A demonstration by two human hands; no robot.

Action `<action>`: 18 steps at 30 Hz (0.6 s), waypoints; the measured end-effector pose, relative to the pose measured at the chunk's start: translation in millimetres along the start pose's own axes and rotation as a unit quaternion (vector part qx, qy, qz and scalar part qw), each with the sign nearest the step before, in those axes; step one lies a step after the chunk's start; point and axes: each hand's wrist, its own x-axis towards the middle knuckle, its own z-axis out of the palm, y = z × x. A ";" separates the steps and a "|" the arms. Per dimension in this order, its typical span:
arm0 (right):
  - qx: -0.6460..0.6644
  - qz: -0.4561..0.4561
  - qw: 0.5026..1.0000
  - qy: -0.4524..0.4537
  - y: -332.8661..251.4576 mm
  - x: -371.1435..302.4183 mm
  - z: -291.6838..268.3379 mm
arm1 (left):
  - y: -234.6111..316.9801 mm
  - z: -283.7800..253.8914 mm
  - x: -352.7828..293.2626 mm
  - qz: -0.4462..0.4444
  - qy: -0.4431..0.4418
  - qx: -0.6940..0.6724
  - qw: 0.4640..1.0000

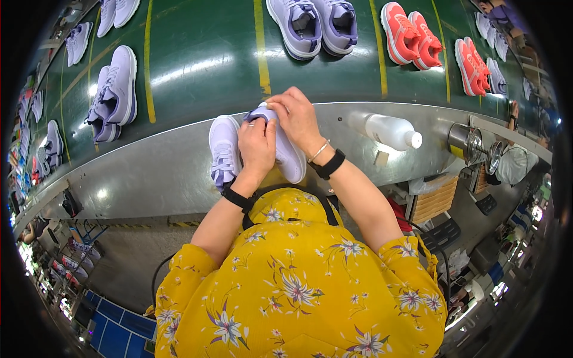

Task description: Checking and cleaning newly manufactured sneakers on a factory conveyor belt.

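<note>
A lavender sneaker (290,162) with a white sole lies on the metal ledge in front of me, toe toward my body and heel away. My left hand (258,145), with a ring on one finger, grips its side and collar. At the heel end, my right hand (293,119) pinches the rim of the collar. Something small and white shows by those fingertips; I cannot tell whether it is part of the shoe. Close on the left stands a matching lavender sneaker (223,143), apart from any grip. My hands cover much of the held shoe's opening.
A green conveyor belt (203,36) with yellow stripes runs beyond the metal ledge (143,182). It carries lavender sneakers (119,83) and coral sneakers (400,33). To the right, a white bottle (391,131) lies on its side, near a metal can (464,142).
</note>
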 end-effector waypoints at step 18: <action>-0.034 0.008 0.992 -0.123 4.2 5.1 -22.8 | -5.2 5.5 0.1 0.013 0.026 -0.038 0.999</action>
